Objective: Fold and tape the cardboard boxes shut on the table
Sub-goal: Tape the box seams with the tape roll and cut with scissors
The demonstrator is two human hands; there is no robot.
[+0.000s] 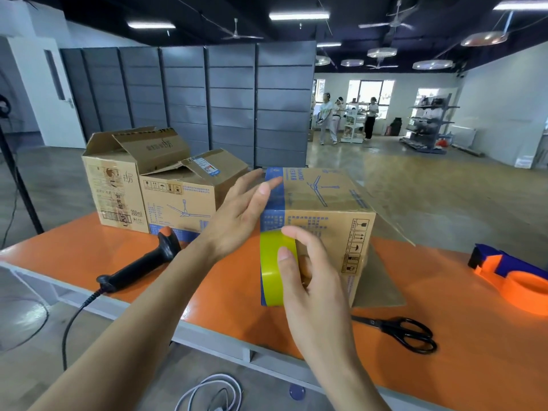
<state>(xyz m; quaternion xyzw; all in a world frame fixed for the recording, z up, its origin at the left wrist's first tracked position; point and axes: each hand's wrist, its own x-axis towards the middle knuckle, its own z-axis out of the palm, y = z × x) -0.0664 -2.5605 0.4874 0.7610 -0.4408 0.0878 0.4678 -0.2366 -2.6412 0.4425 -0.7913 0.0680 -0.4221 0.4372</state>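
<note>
A cardboard box (323, 200) with a blue fan print stands on the orange table (225, 295), one flap hanging open on its right side. My left hand (240, 209) lies flat with straight fingers against the box's upper left edge. My right hand (308, 271) grips a yellow tape roll (271, 262) held against the box's near left corner. Two more open boxes stand at the back left: a tall one (115, 185) and a lower one with a fan print (181, 203).
A black handheld scanner (142, 262) with its cable lies left of the box. Black scissors (406, 332) lie near the front right edge. An orange and blue tape dispenser (510, 274) sits at the far right. Grey partitions and people stand far behind.
</note>
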